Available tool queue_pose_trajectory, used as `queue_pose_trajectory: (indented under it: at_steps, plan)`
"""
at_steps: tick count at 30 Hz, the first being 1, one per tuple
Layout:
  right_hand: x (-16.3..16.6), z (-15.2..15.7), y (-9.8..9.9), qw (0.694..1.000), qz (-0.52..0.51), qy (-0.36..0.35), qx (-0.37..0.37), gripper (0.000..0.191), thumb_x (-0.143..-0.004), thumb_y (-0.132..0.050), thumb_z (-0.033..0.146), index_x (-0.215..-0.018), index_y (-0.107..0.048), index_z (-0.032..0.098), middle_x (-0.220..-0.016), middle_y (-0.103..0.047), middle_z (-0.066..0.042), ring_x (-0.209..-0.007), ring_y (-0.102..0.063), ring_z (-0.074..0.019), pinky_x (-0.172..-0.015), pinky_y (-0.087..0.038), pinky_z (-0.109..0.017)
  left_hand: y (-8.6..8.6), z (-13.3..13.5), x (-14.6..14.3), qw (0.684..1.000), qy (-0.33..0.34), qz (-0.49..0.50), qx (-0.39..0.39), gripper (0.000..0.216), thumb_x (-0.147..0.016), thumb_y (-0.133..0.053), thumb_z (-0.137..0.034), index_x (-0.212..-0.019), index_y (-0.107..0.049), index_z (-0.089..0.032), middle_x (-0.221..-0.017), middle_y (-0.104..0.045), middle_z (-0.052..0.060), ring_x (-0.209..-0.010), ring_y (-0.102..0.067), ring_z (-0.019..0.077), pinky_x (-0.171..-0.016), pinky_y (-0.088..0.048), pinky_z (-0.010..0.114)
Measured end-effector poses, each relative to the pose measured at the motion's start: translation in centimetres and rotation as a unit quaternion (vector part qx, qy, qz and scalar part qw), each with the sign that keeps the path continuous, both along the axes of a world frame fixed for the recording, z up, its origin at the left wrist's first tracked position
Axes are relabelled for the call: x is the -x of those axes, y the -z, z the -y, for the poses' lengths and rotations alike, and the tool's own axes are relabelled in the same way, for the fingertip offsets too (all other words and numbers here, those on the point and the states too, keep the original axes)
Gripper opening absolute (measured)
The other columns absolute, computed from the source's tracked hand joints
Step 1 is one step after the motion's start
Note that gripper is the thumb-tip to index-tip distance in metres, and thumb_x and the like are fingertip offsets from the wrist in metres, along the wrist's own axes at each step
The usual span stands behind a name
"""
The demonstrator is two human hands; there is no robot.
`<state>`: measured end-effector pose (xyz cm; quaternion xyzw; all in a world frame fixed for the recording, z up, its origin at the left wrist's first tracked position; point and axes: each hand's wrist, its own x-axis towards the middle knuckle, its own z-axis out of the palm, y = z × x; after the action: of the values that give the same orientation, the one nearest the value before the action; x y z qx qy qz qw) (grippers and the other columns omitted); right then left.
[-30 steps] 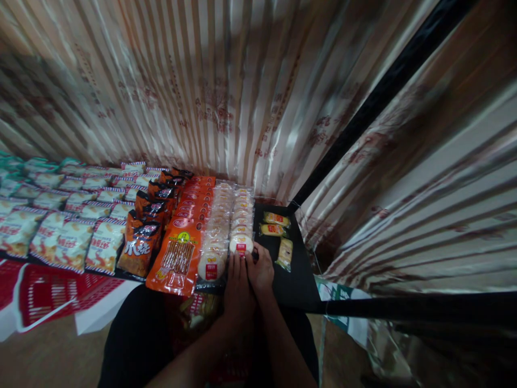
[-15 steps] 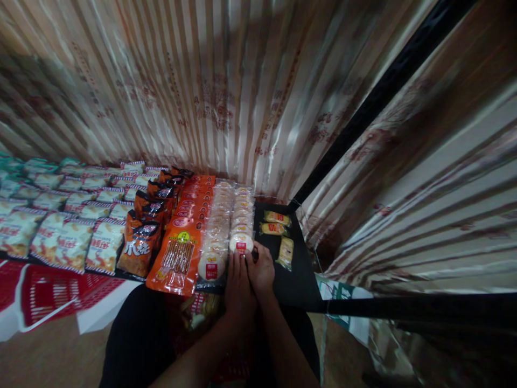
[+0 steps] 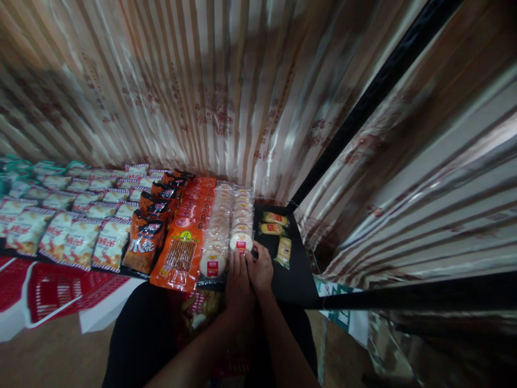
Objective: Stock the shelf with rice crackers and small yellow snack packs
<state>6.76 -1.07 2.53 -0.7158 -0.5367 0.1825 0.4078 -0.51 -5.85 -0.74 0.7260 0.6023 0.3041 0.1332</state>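
The front packet of round white rice crackers lies at the near end of an overlapping row. My left hand rests over its near edge, fingers stretched forward side by side, the thumb hidden. Close against it, my right hand has its fingers bent around the packet's right near corner. A second row of rice cracker packets lies just left of my hands. Beyond that are orange packs of brown sticks. To the right, three small yellow-wrapped snacks lie on the black shelf.
Orange-and-black snack bags and rows of white snack bags fill the shelf's left. A pleated curtain hangs behind. A black post rises at the back right corner. Red baskets stand below the front edge.
Both hands stay on the front rice cracker packet, with almost no movement. The view has shifted slightly, so the bags on the left appear a little farther right.
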Motion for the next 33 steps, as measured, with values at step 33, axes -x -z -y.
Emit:
queue_pose_trajectory:
  at_steps: [33]
  plan:
    - [2.0, 14.7, 6.1, 0.993, -0.058, 0.046, 0.096, 0.040, -0.079, -0.038, 0.031, -0.104, -0.063, 0.013, -0.111, -0.066, -0.016, -0.106, -0.061, -0.0257, -0.096, -0.045, -0.039, 3.6, 10.2, 4.3, 0.989, 0.088, -0.021, 0.118, 0.045, -0.084, -0.038, -0.014, -0.127, -0.053, -0.015, -0.135, -0.051, 0.012, -0.129, -0.042, 0.0244, -0.108, -0.037, 0.045]
